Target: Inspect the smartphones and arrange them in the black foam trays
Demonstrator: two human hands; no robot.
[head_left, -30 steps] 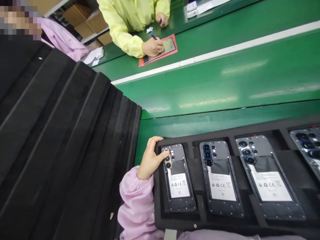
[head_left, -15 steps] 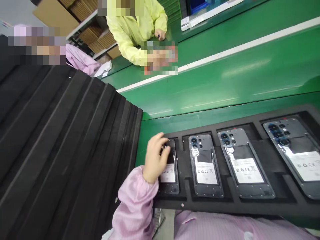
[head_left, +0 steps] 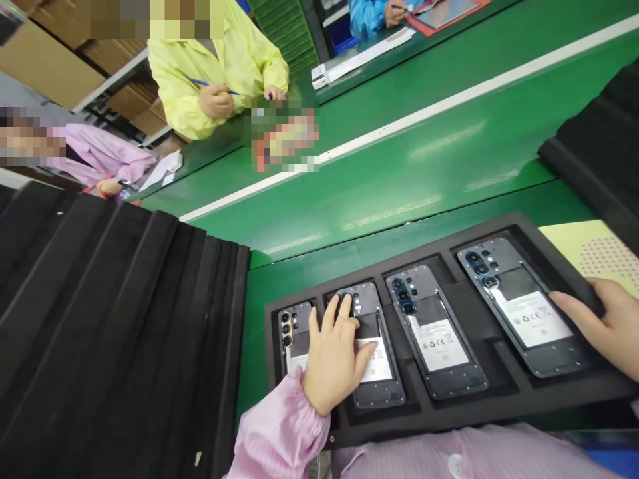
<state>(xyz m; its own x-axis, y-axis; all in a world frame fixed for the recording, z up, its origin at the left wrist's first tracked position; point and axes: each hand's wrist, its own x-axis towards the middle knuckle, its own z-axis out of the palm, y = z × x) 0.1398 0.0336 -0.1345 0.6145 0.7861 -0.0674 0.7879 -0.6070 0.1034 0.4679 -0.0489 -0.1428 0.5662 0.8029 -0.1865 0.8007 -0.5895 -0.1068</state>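
Note:
My left hand (head_left: pixel 335 362) lies over the second phone (head_left: pixel 382 392) from the left, fingers spread across its camera end and white label. On the right, my right hand (head_left: pixel 606 326) grips the side of the black foam tray (head_left: pixel 499 416), thumb on top beside the rightmost phone (head_left: pixel 536 319). Its other fingers are mostly hidden past the edge. Between the hands sits a third phone (head_left: pixel 442 346) in its recess. A phone with gold lens rings (head_left: pixel 292 332) fills the leftmost recess, partly covered by my left hand and sleeve. The phones' inner sides and white labels face up.
Tall stacked black trays (head_left: pixel 124 332) stand at left; more black foam (head_left: pixel 599 153) rises at right. A yellow dotted sheet (head_left: pixel 599 249) lies beyond the tray. Across the green work surface (head_left: pixel 399 173), a person in yellow (head_left: pixel 214 66) holds a blue pen; other people sit nearby.
My view has swung right and the tray sits further left in it. My left hand has shifted from the leftmost phone onto the second. My right hand has come into view at the tray's side.

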